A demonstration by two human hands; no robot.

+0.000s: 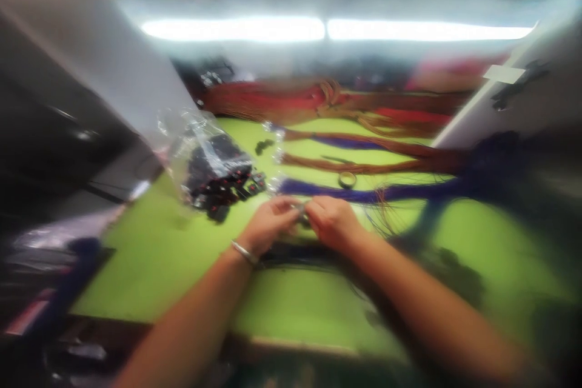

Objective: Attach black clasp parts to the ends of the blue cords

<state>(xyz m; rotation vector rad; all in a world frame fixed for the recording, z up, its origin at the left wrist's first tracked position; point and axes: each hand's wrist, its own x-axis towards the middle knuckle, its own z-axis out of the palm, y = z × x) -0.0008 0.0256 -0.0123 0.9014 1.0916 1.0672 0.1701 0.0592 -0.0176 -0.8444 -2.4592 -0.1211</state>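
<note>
Both wrists come in from the lower corners, and I see the left hand (271, 219) and the right hand (335, 218) meet over the green tabletop (191, 260), fingers bent inward and backs up. The left hand wears a silvery bangle (244, 252) at the wrist. Thumbs and fingertips of both pinch around a small greyish piece (304, 213); it sits between them, just above the tabletop, and looks dull and blurred, too small for me to make out its shape. Dark strands (300, 256) lie just below the hands.

Right beyond my fingers a purple wire bundle (359, 193) runs off to the right, with a small ring-shaped roll (347, 180) just behind it. Past that stretch brown wire bundles (391, 166), with clear-looking ends at their left. To the left, a transparent plastic bag (207, 148) lies with black parts (222, 197) showing touches of red at its mouth. Red and brown wires (282, 100) spread across the back, under two bright tube lights (236, 28).
</note>
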